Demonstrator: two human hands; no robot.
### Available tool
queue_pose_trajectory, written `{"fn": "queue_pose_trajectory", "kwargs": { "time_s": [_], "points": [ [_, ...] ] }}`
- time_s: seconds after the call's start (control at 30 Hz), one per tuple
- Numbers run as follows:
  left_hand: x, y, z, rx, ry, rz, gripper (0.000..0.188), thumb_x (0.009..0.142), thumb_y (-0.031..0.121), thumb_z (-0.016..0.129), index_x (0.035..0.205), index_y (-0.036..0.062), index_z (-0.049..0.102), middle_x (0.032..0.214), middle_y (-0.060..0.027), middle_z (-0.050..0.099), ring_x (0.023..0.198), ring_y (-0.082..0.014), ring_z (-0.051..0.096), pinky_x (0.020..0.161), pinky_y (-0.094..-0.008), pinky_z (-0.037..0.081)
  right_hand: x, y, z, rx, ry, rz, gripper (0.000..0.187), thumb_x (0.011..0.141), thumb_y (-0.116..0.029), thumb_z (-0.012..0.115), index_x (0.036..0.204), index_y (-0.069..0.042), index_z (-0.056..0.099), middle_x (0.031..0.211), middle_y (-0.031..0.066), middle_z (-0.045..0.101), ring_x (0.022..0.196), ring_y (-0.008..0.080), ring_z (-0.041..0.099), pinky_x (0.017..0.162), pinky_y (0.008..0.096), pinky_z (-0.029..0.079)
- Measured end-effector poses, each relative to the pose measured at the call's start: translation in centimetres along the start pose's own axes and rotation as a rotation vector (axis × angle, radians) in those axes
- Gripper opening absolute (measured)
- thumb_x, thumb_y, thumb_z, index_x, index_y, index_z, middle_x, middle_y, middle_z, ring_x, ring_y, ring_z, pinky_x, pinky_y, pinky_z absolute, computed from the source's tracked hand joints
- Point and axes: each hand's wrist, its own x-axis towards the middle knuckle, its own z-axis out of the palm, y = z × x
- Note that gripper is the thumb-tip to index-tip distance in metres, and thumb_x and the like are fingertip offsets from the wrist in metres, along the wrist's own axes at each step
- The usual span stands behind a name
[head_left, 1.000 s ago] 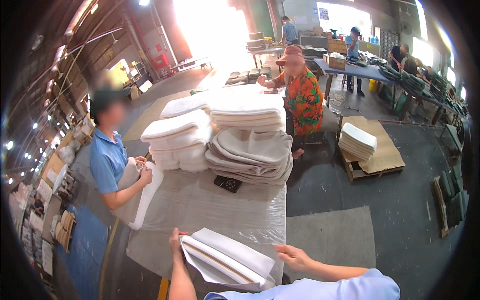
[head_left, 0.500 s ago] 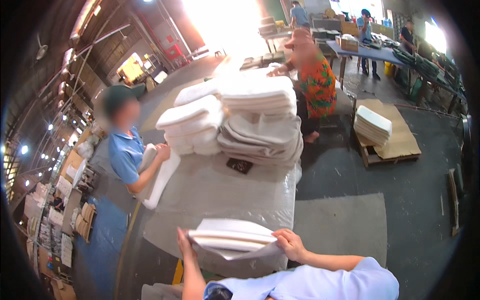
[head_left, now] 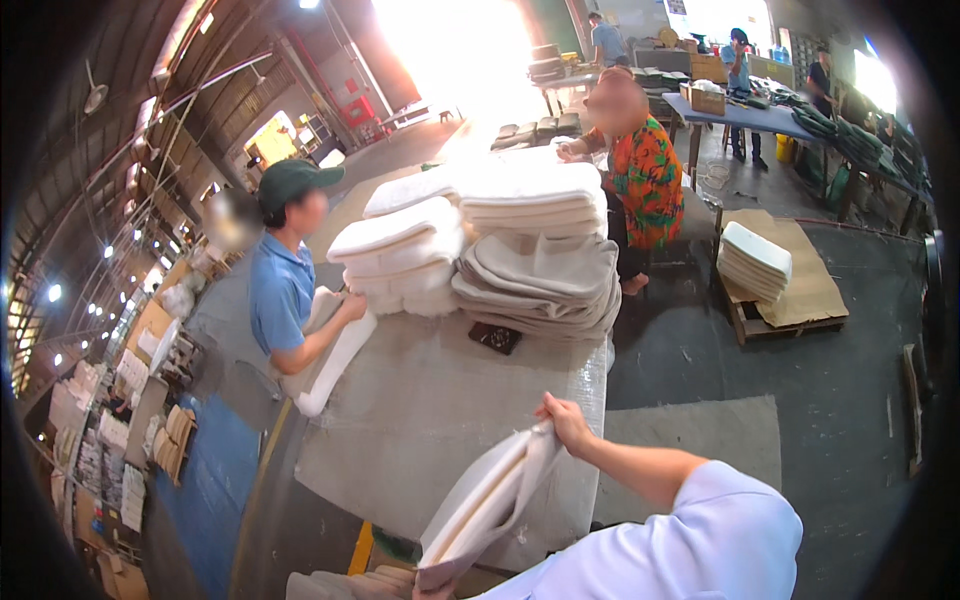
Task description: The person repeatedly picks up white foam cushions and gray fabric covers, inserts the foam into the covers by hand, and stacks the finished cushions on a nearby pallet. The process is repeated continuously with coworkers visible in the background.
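Stretched between my hands is a white foam pad in a pale fabric cover (head_left: 485,490), its long open side showing the layers inside. It slants from the lower left up to the right, above the near end of the table. My right hand (head_left: 568,425) is closed on the upper end of the cover, thumb and fingers pinching its corner. My left hand (head_left: 435,590) grips the lower end at the bottom edge of the view, most of it cut off. A grey fabric pile (head_left: 345,584) lies beside my left hand.
The plastic-covered table (head_left: 400,400) bears white pad stacks (head_left: 530,195), a grey cover stack (head_left: 540,280) and a dark patterned item (head_left: 495,338). A co-worker in blue (head_left: 285,300) handles a white pad at left; another in a floral shirt (head_left: 645,180) stands behind. A pallet (head_left: 785,325) is at right.
The covered pad has swung from level to steeply slanted. My right hand has risen and my left hand has dropped toward the lower edge. The co-worker at left has the head more raised.
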Motion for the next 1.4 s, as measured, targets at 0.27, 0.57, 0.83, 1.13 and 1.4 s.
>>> {"fn": "queue_pose_trajectory", "kwargs": {
  "time_s": [0.27, 0.57, 0.83, 1.13, 1.4],
  "points": [
    [0.8, -3.0, 6.6, 0.135, -0.098, 0.003, 0.085, 0.093, 0.051, 0.075, 0.153, 0.0028, 0.037, 0.147, -0.0170, 0.052, 0.137, -0.0281, 0.050, 0.114, -0.0451, 0.042, 9.0, -7.8, 8.0, 0.131, 0.004, -0.260, 0.062, 0.108, -0.051, 0.054, 0.079, -0.001, 0.076, 0.074, 0.0048, 0.068, 0.071, 0.0145, 0.060, 0.070, 0.0307, 0.047],
    [-0.2, -5.6, 12.8, 0.308, -0.150, 0.062, 0.096, 0.090, 0.044, 0.082, 0.158, 0.0020, 0.029, 0.150, -0.0189, 0.049, 0.139, -0.0292, 0.049, 0.116, -0.0452, 0.040, 8.3, 0.0, 9.5, -0.133, -0.019, -0.198, 0.049, 0.113, -0.040, 0.048, 0.131, -0.001, 0.070, 0.125, 0.0122, 0.072, 0.118, 0.0205, 0.063, 0.106, 0.0337, 0.046],
    [0.4, -2.1, 12.3, -0.101, -0.423, 0.130, 0.106, 0.095, 0.036, 0.078, 0.168, 0.0045, 0.008, 0.166, -0.0173, 0.030, 0.153, -0.0275, 0.030, 0.126, -0.0418, 0.023, 3.0, -2.9, 8.5, 0.268, -0.263, -0.026, 0.073, 0.106, -0.039, 0.062, 0.162, 0.000, 0.035, 0.160, 0.0160, 0.045, 0.147, 0.0249, 0.043, 0.122, 0.0353, 0.033],
    [13.4, 6.2, 21.0, 0.225, -0.283, 0.487, 0.087, 0.098, 0.011, 0.067, 0.168, 0.0048, 0.017, 0.164, -0.0194, 0.037, 0.149, -0.0285, 0.040, 0.123, -0.0406, 0.031, 1.7, -4.2, 3.6, -0.321, -0.137, -0.215, 0.068, 0.091, -0.010, 0.069, 0.154, -0.001, 0.048, 0.145, 0.0202, 0.062, 0.132, 0.0274, 0.061, 0.109, 0.0364, 0.049],
    [25.5, 12.0, 25.9, 0.749, -0.013, 0.746, 0.045, 0.089, 0.011, 0.069, 0.134, 0.0046, 0.066, 0.138, -0.0198, 0.064, 0.131, -0.0336, 0.060, 0.113, -0.0425, 0.047, 3.2, -7.4, 3.2, -0.605, -0.039, -0.199, 0.024, 0.094, -0.015, 0.065, 0.113, -0.003, 0.075, 0.105, 0.0191, 0.078, 0.101, 0.0273, 0.075, 0.088, 0.0387, 0.056]
  ]
}}
